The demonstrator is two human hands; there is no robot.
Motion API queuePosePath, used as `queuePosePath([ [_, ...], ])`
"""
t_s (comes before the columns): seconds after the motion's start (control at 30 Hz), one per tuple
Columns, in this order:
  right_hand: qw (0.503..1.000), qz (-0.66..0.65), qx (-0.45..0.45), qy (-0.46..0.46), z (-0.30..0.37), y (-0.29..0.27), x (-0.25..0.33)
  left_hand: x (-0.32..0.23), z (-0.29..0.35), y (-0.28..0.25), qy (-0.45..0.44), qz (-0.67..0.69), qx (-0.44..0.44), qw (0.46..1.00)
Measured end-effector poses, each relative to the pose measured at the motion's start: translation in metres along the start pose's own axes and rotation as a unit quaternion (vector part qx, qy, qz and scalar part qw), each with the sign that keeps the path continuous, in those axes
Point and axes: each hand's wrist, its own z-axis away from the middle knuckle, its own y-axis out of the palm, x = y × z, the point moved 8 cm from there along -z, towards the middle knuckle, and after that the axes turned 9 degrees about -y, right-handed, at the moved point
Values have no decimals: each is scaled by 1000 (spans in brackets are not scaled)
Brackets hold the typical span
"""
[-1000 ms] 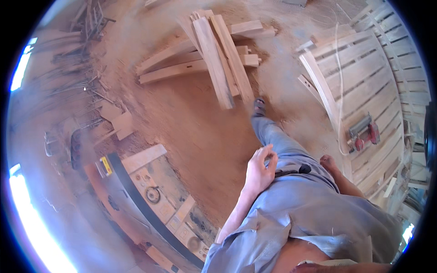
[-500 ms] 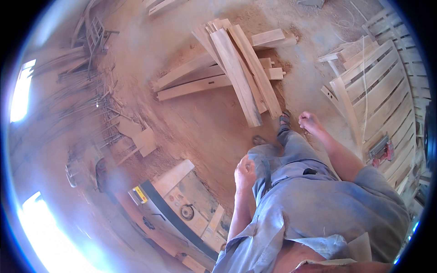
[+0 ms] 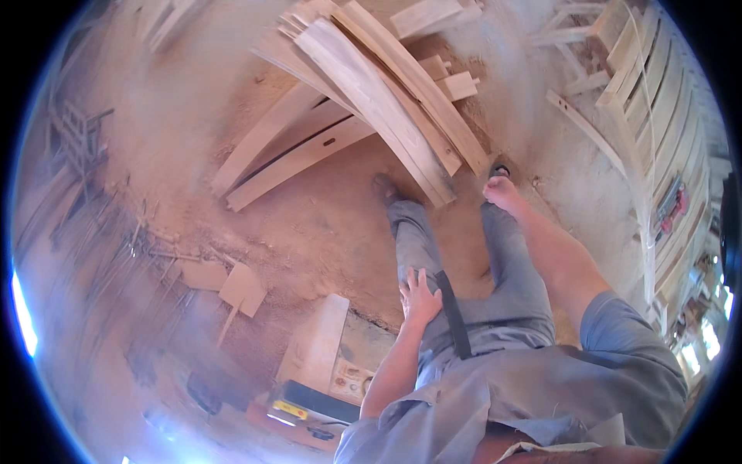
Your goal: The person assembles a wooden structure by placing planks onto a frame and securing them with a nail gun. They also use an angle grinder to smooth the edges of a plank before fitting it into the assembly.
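My left hand (image 3: pixel 423 298) lies against my left trouser leg with its fingers spread, holding nothing. Farther forward, my right hand (image 3: pixel 502 192) hangs above my right leg near the foot, its fingers curled in with nothing visible in them. Just beyond both feet is a pile of pale wooden planks (image 3: pixel 379 100). The upper planks lie slantwise across lower planks (image 3: pixel 297 166), one of which has a slot cut in its face. The near plank ends are close to my right hand but apart from it.
Slatted wooden panels (image 3: pixel 657 108) stand at the right, with a red and grey tool (image 3: pixel 671 209) on them and a pale cord across. A machine bench (image 3: pixel 325 398) is at the lower left. Flat board offcuts (image 3: pixel 243 290) and scattered sticks lie on the dusty floor.
My view has shifted and the plank pile appears closer. My left hand has gone from loosely curled to spread on the leg. My feet have moved apart; my right hand stays curled.
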Motion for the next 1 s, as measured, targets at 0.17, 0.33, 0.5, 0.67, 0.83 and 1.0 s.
queuePosePath([
  [0.17, 989, 95, 41, 109, -54, 90, -21, 18, -47, -12, -74, -52, -6, 996],
  [0.33, 986, 28, -60, 156, -110, 131, -63, 31, -75, -28, -71, -46, -61, 995],
  [0.5, 938, 88, -302, 146, -145, 103, -90, 34, -81, -30, -37, -60, -130, 989],
  [0.67, 920, 107, -375, -40, -214, 19, -117, 35, -83, -29, -19, -62, -162, 985],
  [0.83, 995, 1, -100, 18, -252, -4, -224, 22, -80, -27, 11, -84, -179, 980],
  [1.0, 989, 95, 97, 57, -178, 24, -119, 7, -64, -13, -28, -119, -183, 975],
])
